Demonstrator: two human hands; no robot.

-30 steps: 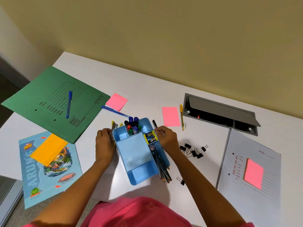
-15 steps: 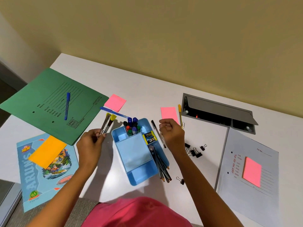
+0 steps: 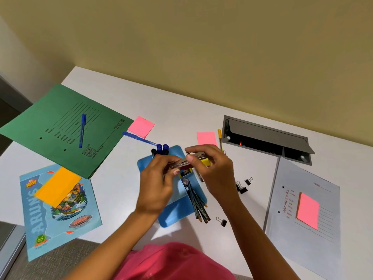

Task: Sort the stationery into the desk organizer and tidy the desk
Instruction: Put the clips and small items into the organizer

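Observation:
The blue desk organizer (image 3: 177, 215) stands at the desk's middle with blue pens upright at its far end and dark pencils (image 3: 198, 205) along its right slot. Above it my left hand (image 3: 157, 184) and my right hand (image 3: 214, 172) meet, both gripping a small metal stapler with a yellow end (image 3: 190, 161), held level over the organizer. Much of the organizer is hidden under my hands.
A green folder (image 3: 60, 130) with a blue pen (image 3: 82, 130) lies far left; a blue book (image 3: 58, 211) with an orange note sits below it. Pink notes (image 3: 141, 126), another blue pen (image 3: 139, 138), a yellow pen (image 3: 220, 139), binder clips (image 3: 241, 187), a grey folder (image 3: 306, 215) and an open cable box (image 3: 266, 138) surround the organizer.
My left hand carried the stapler from left of the organizer to above it. My right hand came back from the right and took hold of its other end.

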